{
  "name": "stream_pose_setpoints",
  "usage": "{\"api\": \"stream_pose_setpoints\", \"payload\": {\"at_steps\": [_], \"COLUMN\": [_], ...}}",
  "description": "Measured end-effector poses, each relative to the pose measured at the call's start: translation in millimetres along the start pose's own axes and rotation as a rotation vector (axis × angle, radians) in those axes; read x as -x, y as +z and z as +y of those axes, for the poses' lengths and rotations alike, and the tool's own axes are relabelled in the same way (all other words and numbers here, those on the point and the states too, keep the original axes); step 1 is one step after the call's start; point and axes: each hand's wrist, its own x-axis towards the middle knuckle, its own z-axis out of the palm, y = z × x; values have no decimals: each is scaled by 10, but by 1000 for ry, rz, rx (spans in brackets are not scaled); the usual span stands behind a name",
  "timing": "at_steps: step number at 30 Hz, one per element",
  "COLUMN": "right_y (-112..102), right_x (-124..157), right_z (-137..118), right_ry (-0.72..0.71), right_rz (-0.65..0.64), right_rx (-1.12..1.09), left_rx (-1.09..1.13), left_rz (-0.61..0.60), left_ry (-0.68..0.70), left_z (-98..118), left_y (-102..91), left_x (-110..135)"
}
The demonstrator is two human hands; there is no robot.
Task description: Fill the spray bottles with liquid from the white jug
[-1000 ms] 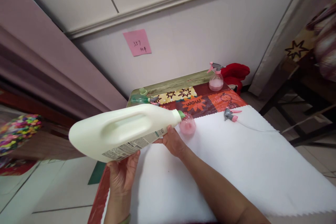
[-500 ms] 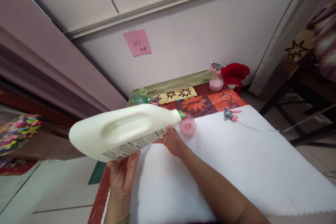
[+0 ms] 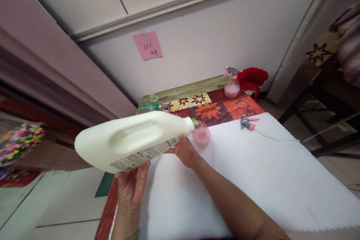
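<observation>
A large white jug [image 3: 132, 140] with a moulded handle and a green spout lies tipped on its side above the table's left edge. My left hand [image 3: 131, 185] cradles its base from below, fingers curled round it. My right hand [image 3: 184, 150] grips it near the neck. The green spout sits right at the mouth of a small round bottle [image 3: 201, 134] holding pink liquid, which stands uncapped on the white cloth [image 3: 253, 180].
A grey and pink spray head [image 3: 247, 123] with its tube lies on the cloth. Another pink spray bottle [image 3: 232, 82] stands at the table's far edge, a green one [image 3: 153, 105] lies far left. A red object [image 3: 253, 77] sits behind the table. A pink note [image 3: 147, 45] hangs on the wall.
</observation>
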Motion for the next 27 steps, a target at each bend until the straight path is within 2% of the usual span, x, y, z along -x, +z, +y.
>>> {"api": "stream_pose_setpoints", "payload": {"at_steps": [7, 19, 27], "right_y": [-17, -15, -24], "right_x": [-3, -2, -5], "right_z": [15, 2, 15], "right_ry": [-9, -8, -8], "right_rz": [-3, -15, -6], "right_rx": [-4, -14, -9], "left_rx": [-7, 24, 2], "left_rz": [15, -35, 15], "left_ry": [7, 3, 0], "left_z": [4, -20, -10], "left_y": [-9, 32, -2], "left_x": [1, 0, 15]}}
